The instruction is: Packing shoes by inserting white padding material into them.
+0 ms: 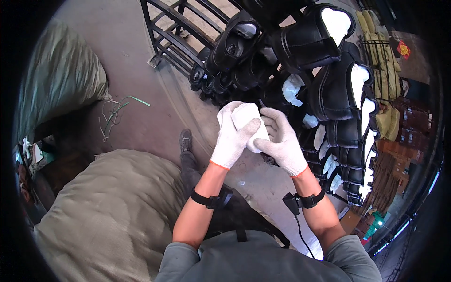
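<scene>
Between my two hands, in front of my chest, is a white folded wad, perhaps paper; its exact kind does not show. My left hand, in a white knit glove with an orange cuff, is closed round its left side with the thumb across it. My right hand, gloved the same way, grips the lower right part between thumb and fingers. Just beyond and to the right, black shoes fill a rack in stacked rows. Many have white stuffing in their openings.
The black metal rack frame reaches toward the far left. A large beige woven sack bulges at near left, a greenish sack beyond it. Green strapping lies loose on the floor. Yellow bundles are stacked at far right.
</scene>
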A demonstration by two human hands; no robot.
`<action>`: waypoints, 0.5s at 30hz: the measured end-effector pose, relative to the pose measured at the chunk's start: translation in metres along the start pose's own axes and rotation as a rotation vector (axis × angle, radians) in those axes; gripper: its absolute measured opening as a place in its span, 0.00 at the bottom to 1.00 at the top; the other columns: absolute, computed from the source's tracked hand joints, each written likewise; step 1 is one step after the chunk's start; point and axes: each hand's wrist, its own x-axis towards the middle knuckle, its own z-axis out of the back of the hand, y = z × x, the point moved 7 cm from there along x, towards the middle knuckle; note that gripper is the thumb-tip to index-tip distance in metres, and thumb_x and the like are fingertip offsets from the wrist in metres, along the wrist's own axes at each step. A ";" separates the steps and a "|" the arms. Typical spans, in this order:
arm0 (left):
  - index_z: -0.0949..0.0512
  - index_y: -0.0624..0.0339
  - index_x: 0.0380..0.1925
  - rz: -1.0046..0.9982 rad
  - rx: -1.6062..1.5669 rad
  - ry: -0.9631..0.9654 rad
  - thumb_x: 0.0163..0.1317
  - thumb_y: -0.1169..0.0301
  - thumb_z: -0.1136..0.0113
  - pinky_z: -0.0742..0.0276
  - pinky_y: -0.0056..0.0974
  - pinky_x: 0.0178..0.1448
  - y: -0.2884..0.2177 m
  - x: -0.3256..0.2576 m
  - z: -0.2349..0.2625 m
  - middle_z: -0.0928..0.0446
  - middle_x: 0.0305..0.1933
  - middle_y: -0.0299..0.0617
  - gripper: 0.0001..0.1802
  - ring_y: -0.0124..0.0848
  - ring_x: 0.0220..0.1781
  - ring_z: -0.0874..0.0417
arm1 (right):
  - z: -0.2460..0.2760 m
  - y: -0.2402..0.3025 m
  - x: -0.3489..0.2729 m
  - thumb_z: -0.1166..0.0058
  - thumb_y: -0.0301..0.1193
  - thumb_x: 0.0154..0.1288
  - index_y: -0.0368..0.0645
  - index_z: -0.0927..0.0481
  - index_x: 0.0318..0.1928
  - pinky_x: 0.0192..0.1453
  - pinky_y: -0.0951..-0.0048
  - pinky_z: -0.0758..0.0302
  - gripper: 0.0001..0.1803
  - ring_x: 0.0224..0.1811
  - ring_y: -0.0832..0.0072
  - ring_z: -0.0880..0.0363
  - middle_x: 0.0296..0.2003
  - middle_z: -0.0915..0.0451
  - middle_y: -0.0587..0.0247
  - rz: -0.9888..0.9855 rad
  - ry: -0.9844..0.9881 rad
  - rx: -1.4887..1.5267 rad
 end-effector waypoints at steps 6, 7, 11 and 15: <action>0.29 0.55 0.77 0.222 -0.689 0.252 0.81 0.43 0.34 0.20 0.42 0.75 0.002 0.004 -0.001 0.22 0.68 0.40 0.37 0.33 0.69 0.19 | -0.007 0.002 0.004 0.32 0.24 0.70 0.32 0.26 0.79 0.73 0.68 0.21 0.38 0.65 0.72 0.16 0.63 0.17 0.59 0.001 0.191 0.284; 0.28 0.55 0.77 0.173 -0.578 0.282 0.82 0.41 0.36 0.19 0.40 0.73 -0.005 0.004 -0.002 0.21 0.66 0.39 0.37 0.31 0.67 0.18 | -0.004 0.003 0.007 0.33 0.23 0.68 0.35 0.18 0.71 0.67 0.70 0.20 0.30 0.58 0.72 0.16 0.52 0.17 0.63 0.158 0.148 -0.026; 0.26 0.56 0.75 0.158 -0.439 0.292 0.85 0.34 0.47 0.18 0.39 0.71 -0.008 0.012 -0.006 0.17 0.61 0.36 0.39 0.28 0.63 0.15 | 0.008 0.027 0.019 0.32 0.22 0.67 0.39 0.11 0.57 0.52 0.68 0.22 0.18 0.46 0.71 0.19 0.44 0.22 0.60 0.296 -0.065 -0.422; 0.26 0.57 0.71 0.217 -0.261 0.185 0.86 0.37 0.48 0.14 0.38 0.49 -0.018 0.043 0.011 0.16 0.51 0.38 0.35 0.27 0.48 0.13 | 0.046 0.037 0.040 0.38 0.25 0.79 0.32 0.14 0.60 0.59 0.64 0.15 0.15 0.51 0.68 0.09 0.53 0.08 0.53 0.263 -0.659 -0.256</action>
